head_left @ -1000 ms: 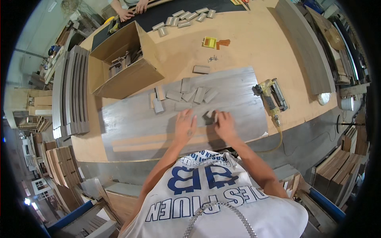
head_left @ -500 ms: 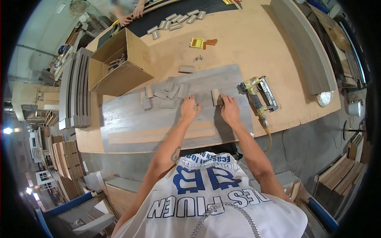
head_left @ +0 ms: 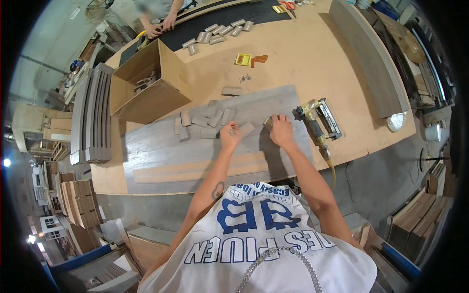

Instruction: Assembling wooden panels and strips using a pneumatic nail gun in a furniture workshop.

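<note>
Far left there's a stack of long curved grey strips [head_left: 93, 115] lying along the edge of the plywood workbench [head_left: 312, 58], and next to it an open brown cardboard box [head_left: 146, 88] with what looks like a handful of small grey pieces down in the bottom, hard to say exactly what. Just right of the box, a loose scatter of small grey rectangular blocks [head_left: 202, 119] sits on the big flat grey board [head_left: 195, 141] that covers the middle of the bench. The left hand [head_left: 229, 136] is pressed down on that board right at the edge of the scatter, fingers curled together near one block [head_left: 246, 129], though I can't tell if it's actually pinching it. The right hand [head_left: 281, 131] is just beside it, fingertips bunched over another small block [head_left: 267, 122] at the board's far side. If I were doing this bit, I'd hold each block flat and square and keep fingers well off to the side. The yellow-and-black nail gun [head_left: 317, 119] lies just right of the right hand, hose trailing off the bench. A white tub [head_left: 432, 132] sits far right; can't see inside.
</note>
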